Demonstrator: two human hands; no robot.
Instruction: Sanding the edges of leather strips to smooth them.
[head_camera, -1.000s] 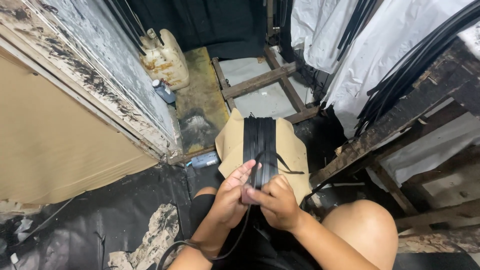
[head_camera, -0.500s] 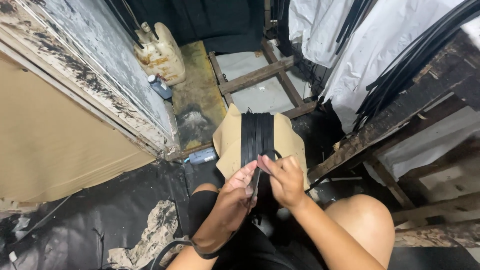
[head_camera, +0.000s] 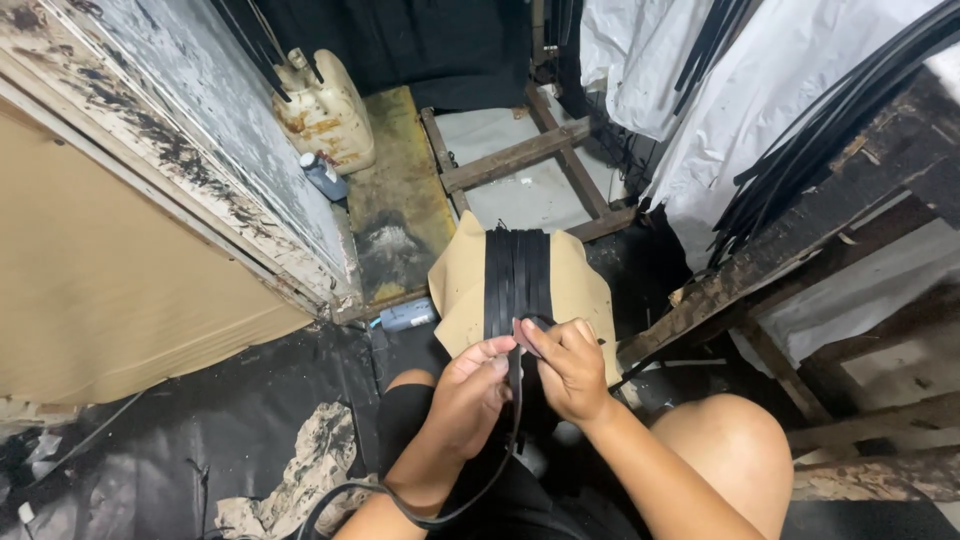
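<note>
While black sheeting (head_camera: 200, 420) covers the floor of a cramped, grimy workroom, both hands meet at centre. The left hand (head_camera: 468, 390) pinches a thin black strip (head_camera: 514, 385); the right hand (head_camera: 568, 368) grips a small pinkish piece at its top. Flat black strips (head_camera: 517, 275) lie on tan card (head_camera: 462, 280) at 12 o'clock. A stained jug (head_camera: 325, 115) stands at 11 o'clock, a small bottle (head_camera: 325, 178) beside it.

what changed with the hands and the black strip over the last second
The right hand rose from beside the left hand toward the tan sheet, carrying a small dark piece to the black strip; the loop seen above the hands a second ago is mostly gone. The left hand kept hold of the strip, which still trails past the wrist. The laid strips and stained jug stayed put.
</note>
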